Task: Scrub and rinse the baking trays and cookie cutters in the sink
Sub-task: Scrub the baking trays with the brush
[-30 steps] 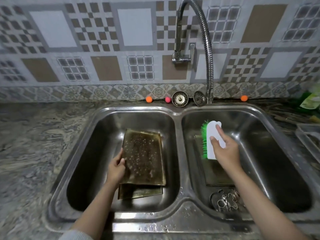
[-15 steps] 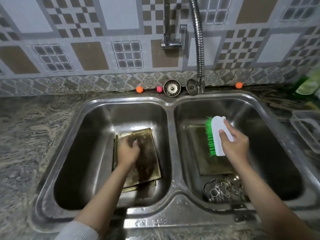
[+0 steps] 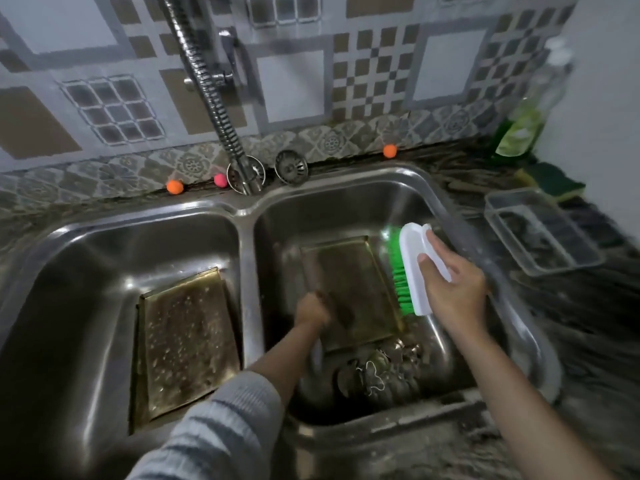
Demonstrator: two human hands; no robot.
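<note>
**Left hand crossing over to the tray in the right basin**

The left hand (image 3: 313, 311) is now reaching past the sink divider (image 3: 250, 289) into the right basin; a second ago it was resting on the trays left of that divider, so it is leaving those and going for the other one; motion blur is hiding its fingers, and I cannot tell whether they are curling round the near-left edge of the right-hand tray (image 3: 353, 289) or only touching it. The right hand (image 3: 450, 289) is holding the scrub brush (image 3: 414, 268) as before, fingers wrapped over its white back, green bristles facing the divider; the brush is hovering at the far edge of that tray from the divider, apparently just above it rather than on it.

Left of the divider the stacked trays (image 3: 187, 344) are lying flat on the basin floor, spotted with droplets and untouched; right of the divider, nearer the person than the tray, the cookie cutters (image 3: 377, 375) are sitting in a heap. The tap (image 3: 204, 81) is rising behind the divider; no water seems to be running.

The change is suggesting that scrubbing is about to start on the right-hand tray, the left hand steadying or tilting it; the other trays and the cutters are still waiting.
</note>
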